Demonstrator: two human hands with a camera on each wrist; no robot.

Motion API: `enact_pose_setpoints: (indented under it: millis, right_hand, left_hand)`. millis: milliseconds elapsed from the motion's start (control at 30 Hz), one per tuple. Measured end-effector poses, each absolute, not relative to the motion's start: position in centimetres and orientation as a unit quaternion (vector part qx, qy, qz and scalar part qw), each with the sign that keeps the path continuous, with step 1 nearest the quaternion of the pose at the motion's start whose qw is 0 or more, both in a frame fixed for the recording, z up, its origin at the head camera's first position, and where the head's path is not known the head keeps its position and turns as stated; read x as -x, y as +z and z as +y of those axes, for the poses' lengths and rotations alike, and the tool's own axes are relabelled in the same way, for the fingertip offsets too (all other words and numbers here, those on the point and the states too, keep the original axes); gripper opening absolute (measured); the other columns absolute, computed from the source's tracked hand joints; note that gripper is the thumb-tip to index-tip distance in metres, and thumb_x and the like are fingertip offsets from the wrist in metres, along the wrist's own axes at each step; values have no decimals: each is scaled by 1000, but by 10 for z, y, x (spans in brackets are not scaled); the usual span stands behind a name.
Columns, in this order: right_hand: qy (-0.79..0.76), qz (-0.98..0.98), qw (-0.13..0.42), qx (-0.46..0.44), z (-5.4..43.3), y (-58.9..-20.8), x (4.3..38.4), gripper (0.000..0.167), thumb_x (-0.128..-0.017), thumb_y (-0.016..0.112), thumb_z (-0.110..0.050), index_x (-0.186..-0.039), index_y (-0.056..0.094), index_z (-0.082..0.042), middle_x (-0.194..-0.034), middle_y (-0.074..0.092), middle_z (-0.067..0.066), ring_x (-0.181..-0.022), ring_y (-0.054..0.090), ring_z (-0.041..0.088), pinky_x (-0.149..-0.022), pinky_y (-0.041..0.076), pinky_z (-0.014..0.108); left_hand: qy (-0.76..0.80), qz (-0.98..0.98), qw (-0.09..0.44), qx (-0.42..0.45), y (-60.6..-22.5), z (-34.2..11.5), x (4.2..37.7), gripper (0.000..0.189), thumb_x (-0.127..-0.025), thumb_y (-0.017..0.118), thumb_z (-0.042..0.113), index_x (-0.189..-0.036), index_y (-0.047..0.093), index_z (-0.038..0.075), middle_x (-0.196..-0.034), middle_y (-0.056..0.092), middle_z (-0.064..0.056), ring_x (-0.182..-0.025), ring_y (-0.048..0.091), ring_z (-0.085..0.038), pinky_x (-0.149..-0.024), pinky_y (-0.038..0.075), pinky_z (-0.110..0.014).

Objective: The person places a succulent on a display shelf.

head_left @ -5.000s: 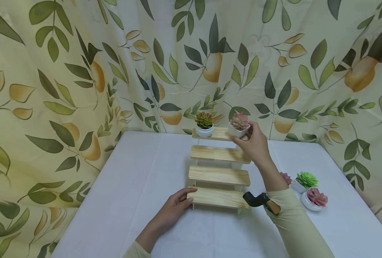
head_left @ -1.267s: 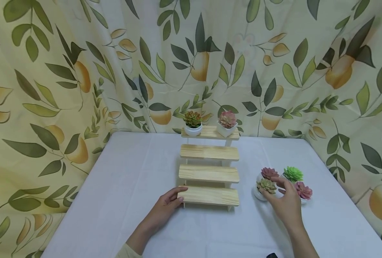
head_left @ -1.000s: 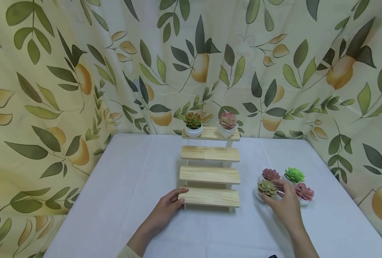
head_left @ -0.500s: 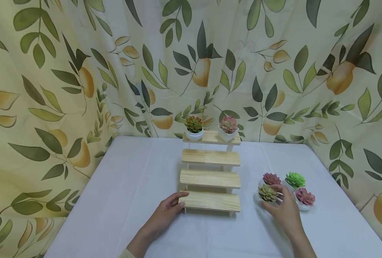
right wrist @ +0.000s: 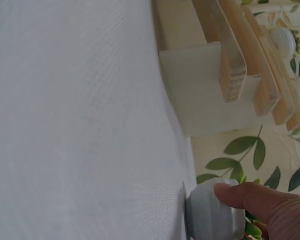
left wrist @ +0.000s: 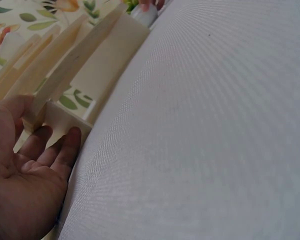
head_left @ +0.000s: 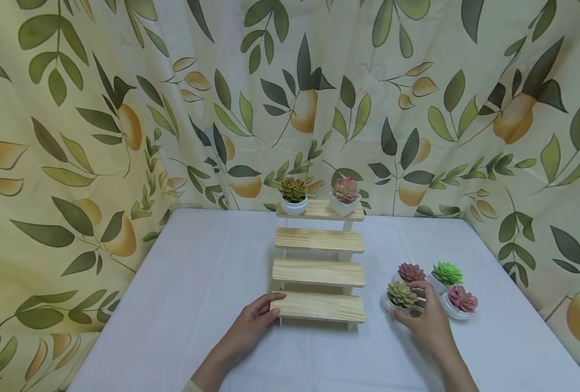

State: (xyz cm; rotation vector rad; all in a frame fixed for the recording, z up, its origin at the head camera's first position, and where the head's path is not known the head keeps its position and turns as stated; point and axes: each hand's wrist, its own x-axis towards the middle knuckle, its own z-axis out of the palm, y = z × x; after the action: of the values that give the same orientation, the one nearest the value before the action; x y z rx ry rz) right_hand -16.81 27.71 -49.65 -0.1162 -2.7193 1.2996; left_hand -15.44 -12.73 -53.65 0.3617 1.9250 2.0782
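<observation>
Pale-green succulent (head_left: 401, 294), head view: low at counter (head_left: 207, 283), right of wooden stand (head_left: 324, 308); right hand (head_left: 429, 321) curls thumb and fingers round it, best kept clear of dark-red succulent (head_left: 411, 271) just behind | left wrist: left hand (left wrist: 30, 175), partly closed, grips stand's lower-left end, a useful brace | right wrist: thumb presses white pot (right wrist: 212, 218); holding it level seems wise

White tablecloth (head_left: 378, 242) leaves passing room between the wooden stand (head_left: 318, 272) and the pale green succulent (head_left: 400, 294); a dark red succulent (head_left: 411, 271) blocks the way on its far side, a pink succulent (head_left: 462, 299) on its right.
</observation>
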Motion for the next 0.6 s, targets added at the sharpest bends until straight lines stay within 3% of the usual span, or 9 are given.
enact_pose_setpoints:
  millis: [67,133,267,367,600]
  right_hand:
    - [430,-900,64,39,277,-497,168,79,-78,91,-5,-138,40,1,-131,53,31,-117,56,44,-81,47,16]
    - [428,-900,65,41,276,-498,168,80,-78,91,-7,-139,39,0,-131,52,31,-118,56,43,-81,46,14]
    - [433,-899,51,41,276,-501,168,85,-81,90,-10,-142,32,0,-135,50,36,-123,53,48,-96,51,38]
    - [445,-894,30,44,275,-503,169,90,-84,89,-12,-145,23,-1,-140,45,42,-129,48,52,-104,43,60]
    - [452,-890,13,51,274,-504,171,93,-85,87,-12,-147,19,-3,-146,39,44,-135,43,55,-107,36,66]
  left_hand:
    - [720,668,142,-123,-536,-127,154,41,-106,61,23,-147,57,17,-160,41,-12,-136,51,-22,-105,47,-30]
    - [721,668,141,-122,-536,-127,154,41,-106,62,23,-146,58,16,-160,41,-12,-137,51,-23,-105,47,-30]
    - [722,667,140,-119,-537,-126,154,40,-106,62,22,-146,58,16,-160,41,-12,-138,49,-23,-105,47,-30]
    - [724,665,140,-121,-537,-126,154,40,-106,62,22,-146,58,17,-161,39,-12,-140,47,-24,-105,47,-30]
    - [723,665,139,-126,-537,-128,154,41,-107,61,23,-147,57,16,-162,37,-13,-142,44,-25,-106,46,-31]
